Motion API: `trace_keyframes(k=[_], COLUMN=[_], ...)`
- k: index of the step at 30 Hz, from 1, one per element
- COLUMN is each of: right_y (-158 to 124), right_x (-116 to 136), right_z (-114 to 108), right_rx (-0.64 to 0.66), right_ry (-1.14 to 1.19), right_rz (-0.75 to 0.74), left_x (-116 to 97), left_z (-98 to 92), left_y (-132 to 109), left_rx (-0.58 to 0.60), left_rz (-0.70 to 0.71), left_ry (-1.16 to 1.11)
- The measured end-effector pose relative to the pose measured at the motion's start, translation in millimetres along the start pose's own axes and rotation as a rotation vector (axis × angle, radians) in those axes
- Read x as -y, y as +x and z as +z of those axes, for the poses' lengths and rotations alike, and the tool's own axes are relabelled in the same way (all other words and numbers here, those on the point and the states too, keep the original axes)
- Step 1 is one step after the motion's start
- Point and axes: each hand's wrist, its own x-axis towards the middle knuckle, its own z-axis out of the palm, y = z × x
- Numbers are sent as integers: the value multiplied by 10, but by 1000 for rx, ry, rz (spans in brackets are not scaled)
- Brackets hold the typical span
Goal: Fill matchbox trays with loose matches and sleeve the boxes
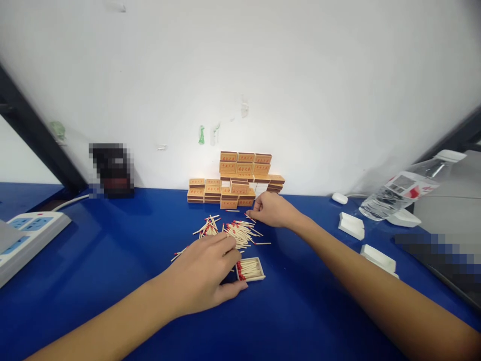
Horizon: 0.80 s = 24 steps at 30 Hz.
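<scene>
My left hand [205, 273] curls round the left side of an open matchbox tray [262, 269]; the thumb lies along its near edge. Red-headed matches [248, 268] lie side by side inside the tray. Farther off, my right hand [271, 209] has its thumb and fingertips together on a single match [249, 217], just in front of the stacked matchboxes. Between the hands spreads a loose pile of matches [238, 231], partly covered by my left fingers. A smaller heap of matches [210, 226] lies to its left.
Stacked orange matchboxes [245, 168] stand against the white wall. A power strip [41, 228] lies at left, near a blurred dark object [112, 170]. At right are a tilted water bottle [406, 188], white pieces [351, 225] and a small white object [339, 198].
</scene>
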Motion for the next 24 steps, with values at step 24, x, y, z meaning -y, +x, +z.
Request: trace_keyframes(k=[24], right_y=[-131], right_x=[-329], right_z=[-106], right_rx=[124], right_ry=[176], right_rz=[-321], left_x=[2], left_z=[20], left_y=[-14], left_rx=[11], left_rz=[-18], left_ry=[2])
